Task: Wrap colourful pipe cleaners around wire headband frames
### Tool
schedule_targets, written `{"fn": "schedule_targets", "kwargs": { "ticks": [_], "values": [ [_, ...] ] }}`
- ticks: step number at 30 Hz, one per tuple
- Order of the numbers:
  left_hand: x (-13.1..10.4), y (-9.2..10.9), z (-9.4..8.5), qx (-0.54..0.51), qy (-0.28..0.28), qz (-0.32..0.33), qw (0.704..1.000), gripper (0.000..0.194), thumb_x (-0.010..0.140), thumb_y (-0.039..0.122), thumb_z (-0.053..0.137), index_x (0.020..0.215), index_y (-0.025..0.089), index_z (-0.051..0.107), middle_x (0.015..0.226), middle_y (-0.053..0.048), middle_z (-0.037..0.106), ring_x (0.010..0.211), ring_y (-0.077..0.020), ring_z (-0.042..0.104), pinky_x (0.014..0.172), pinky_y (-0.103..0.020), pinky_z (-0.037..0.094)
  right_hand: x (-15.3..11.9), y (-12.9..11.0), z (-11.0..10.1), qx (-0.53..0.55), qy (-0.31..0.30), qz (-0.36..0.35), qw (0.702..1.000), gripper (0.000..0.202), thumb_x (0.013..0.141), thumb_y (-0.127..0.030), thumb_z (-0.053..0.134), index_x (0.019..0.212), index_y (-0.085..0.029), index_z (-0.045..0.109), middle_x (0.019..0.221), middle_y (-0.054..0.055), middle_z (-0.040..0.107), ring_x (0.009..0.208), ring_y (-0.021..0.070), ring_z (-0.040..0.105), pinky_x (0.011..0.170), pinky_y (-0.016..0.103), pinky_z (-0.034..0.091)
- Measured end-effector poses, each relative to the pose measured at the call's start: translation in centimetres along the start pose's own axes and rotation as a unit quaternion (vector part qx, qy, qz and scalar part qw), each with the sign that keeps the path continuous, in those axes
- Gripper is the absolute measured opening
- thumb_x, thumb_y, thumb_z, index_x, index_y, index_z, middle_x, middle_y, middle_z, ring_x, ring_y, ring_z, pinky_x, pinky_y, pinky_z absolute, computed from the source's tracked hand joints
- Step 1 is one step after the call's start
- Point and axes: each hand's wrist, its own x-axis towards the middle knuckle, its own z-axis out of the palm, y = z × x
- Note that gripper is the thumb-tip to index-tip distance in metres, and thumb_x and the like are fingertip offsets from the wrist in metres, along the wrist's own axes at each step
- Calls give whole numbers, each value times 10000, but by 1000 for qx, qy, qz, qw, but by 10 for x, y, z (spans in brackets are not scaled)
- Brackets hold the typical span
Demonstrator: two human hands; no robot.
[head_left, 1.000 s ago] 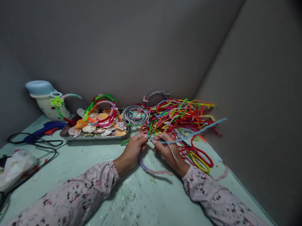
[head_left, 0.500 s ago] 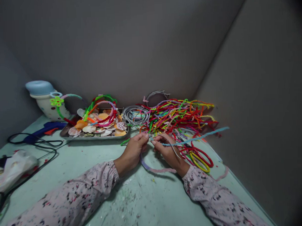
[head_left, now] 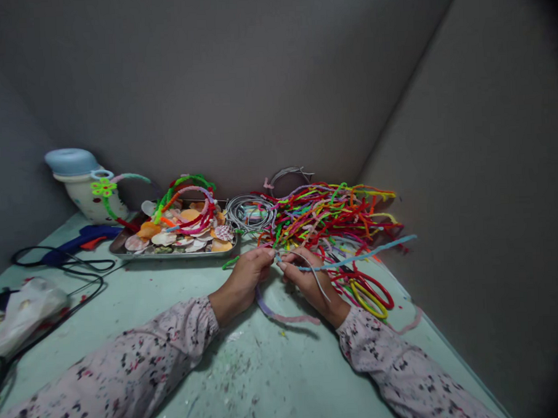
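My left hand pinches the joined end of a fuzzy stem near the middle of the table. A lilac and pink pipe cleaner hangs in a curve below it. Close beside it, my right hand is closed on a light blue pipe cleaner, whose free end sticks out to the right. A thin grey wire arcs over the right hand's fingers. Where the stems meet between the fingertips, the detail is too small to make out.
Behind my hands lie a heap of coloured pipe cleaners, coiled wire and a metal tray of shells. Scissors with red and yellow loops rest at right. A cup, blue glue gun, black cable and plastic bag stand left.
The free end of the light blue pipe cleaner has shifted slightly left and down. The hanging lilac and pink one has swung a little left. Both hands keep their grip.
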Motion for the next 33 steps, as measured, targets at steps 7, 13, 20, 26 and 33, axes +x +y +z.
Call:
{"fn": "schedule_targets", "kwargs": {
  "ticks": [7, 13, 20, 26, 33],
  "values": [
    [0, -1, -2, -19, -10, 3, 1000, 288, 762, 333, 659, 652, 156, 461, 591, 62, 322, 478, -54, 260, 444, -217, 164, 1, 0, -1, 1, -3, -1, 1000, 144, 766, -309, 655, 766, -201, 559, 709, -20, 589, 585, 134, 565, 564, 260, 457],
    [1, -1, 0, -16, -27, 6, 999, 243, 804, 314, 622, 689, 146, 489, 626, 44, 385, 485, -48, 316, 447, -195, 210, 1, -7, -3, 16, 13, 14, 1000, 190, 758, -348, 656, 729, -202, 538, 647, -34, 560, 558, 129, 542, 551, 256, 440],
    [3, -4, -2, 3, -39, 8, 999, 248, 826, 318, 595, 677, 143, 500, 623, 30, 424, 496, -52, 367, 457, -182, 252, -1, -8, -2, 25, 26, 30, 999, 216, 749, -366, 674, 772, -200, 537, 688, -23, 572, 570, 128, 549, 540, 254, 448],
    [2, -3, -2, -24, -43, 3, 999, 241, 789, 301, 630, 668, 138, 501, 614, 38, 405, 490, -46, 326, 446, -178, 232, -1, -5, -2, 33, 19, 34, 999, 223, 741, -370, 673, 781, -208, 525, 719, -21, 568, 580, 125, 544, 551, 260, 479],
    [2, 1, 0, -77, -39, -33, 996, 159, 738, 223, 623, 690, 129, 505, 631, 38, 417, 473, -29, 324, 428, -162, 197, 3, -2, -5, 41, -2, 51, 998, 232, 740, -387, 674, 824, -211, 549, 679, -37, 577, 541, 119, 539, 523, 252, 445]
  ]
}}
